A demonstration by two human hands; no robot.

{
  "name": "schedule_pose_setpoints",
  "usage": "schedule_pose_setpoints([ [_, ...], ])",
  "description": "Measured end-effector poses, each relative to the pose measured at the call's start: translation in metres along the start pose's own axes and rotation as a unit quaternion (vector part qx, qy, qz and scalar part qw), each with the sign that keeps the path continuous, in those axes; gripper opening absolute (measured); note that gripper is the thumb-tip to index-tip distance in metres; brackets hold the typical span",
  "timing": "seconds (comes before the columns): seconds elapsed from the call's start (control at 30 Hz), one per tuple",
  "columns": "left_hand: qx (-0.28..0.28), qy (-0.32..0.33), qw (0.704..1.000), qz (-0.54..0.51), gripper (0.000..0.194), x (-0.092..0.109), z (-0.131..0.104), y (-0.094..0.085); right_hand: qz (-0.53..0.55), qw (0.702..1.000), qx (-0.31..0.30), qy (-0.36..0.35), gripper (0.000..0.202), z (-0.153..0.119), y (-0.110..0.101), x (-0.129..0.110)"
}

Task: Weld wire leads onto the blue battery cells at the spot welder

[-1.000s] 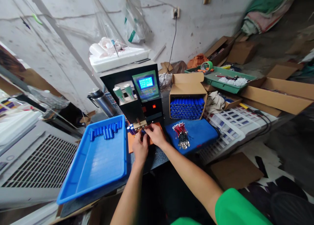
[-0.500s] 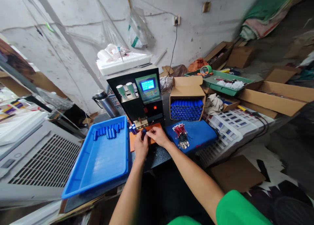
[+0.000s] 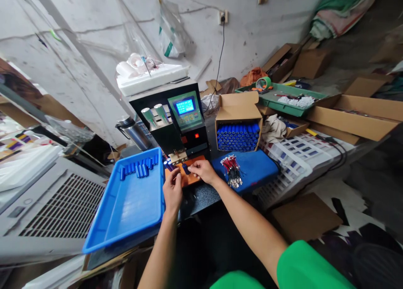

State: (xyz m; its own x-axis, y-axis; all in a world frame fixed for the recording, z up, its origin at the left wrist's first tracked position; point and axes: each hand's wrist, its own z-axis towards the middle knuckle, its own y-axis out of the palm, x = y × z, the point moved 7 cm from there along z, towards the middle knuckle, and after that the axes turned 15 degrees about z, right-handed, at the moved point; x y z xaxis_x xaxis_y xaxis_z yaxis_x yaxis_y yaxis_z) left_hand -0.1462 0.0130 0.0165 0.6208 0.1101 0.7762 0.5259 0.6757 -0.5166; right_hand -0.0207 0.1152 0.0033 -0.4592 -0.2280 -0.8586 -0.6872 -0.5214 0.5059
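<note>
A black machine with a lit blue screen (image 3: 185, 106) stands over an orange board (image 3: 189, 179). On the board, below the machine's metal electrodes (image 3: 179, 156), is a dark blue cylinder (image 3: 185, 169). My right hand (image 3: 202, 171) is at its right side, fingers pinched together; what they hold is too small to name. To the left, my left hand (image 3: 173, 190) is beside several blue cylinders (image 3: 169, 166) near the board's left edge, its thumb and fingers apart, with nothing visible between them.
Several blue cylinders lie in a blue tray (image 3: 132, 209) at the left. A cardboard box (image 3: 237, 110) holds many more. Red and black wires (image 3: 233, 171) lie on a blue pad (image 3: 260, 167) to the right. A steel flask (image 3: 134, 133) stands behind the tray.
My left hand has moved left, away from the dark blue cylinder, and its fingers have parted. My right hand stays beside that cylinder. The camera view has shifted slightly.
</note>
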Motion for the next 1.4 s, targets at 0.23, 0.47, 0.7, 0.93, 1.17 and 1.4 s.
schedule_pose_setpoints([
  [0.23, -0.021, 0.121, 0.983, 0.137, 0.021, 0.014, -0.019, -0.01, 0.035, 0.999, -0.014, 0.003, 0.036, 0.0, 0.0, -0.002],
  [0.47, 0.0, 0.157, 0.971, 0.179, 0.018, 0.02, -0.017, 0.001, 0.033, 0.999, -0.016, 0.007, 0.037, 0.0, 0.0, -0.002],
  [0.7, 0.052, 0.183, 0.964, 0.187, 0.019, 0.023, -0.022, -0.001, -0.006, 0.999, -0.034, -0.008, 0.03, 0.0, 0.003, 0.001],
  [0.93, 0.109, 0.218, 0.915, 0.322, 0.016, 0.03, -0.022, -0.002, -0.14, 0.989, -0.034, -0.036, 0.018, -0.008, 0.01, 0.004],
  [1.17, 0.091, 0.201, 0.949, 0.226, 0.016, 0.023, -0.027, -0.002, -0.089, 0.995, -0.007, -0.038, 0.016, -0.007, 0.007, 0.001],
  [1.4, -0.054, 0.233, 0.95, 0.201, 0.036, 0.023, -0.021, 0.01, 0.052, 0.998, 0.021, -0.023, 0.025, -0.004, 0.001, -0.003],
])
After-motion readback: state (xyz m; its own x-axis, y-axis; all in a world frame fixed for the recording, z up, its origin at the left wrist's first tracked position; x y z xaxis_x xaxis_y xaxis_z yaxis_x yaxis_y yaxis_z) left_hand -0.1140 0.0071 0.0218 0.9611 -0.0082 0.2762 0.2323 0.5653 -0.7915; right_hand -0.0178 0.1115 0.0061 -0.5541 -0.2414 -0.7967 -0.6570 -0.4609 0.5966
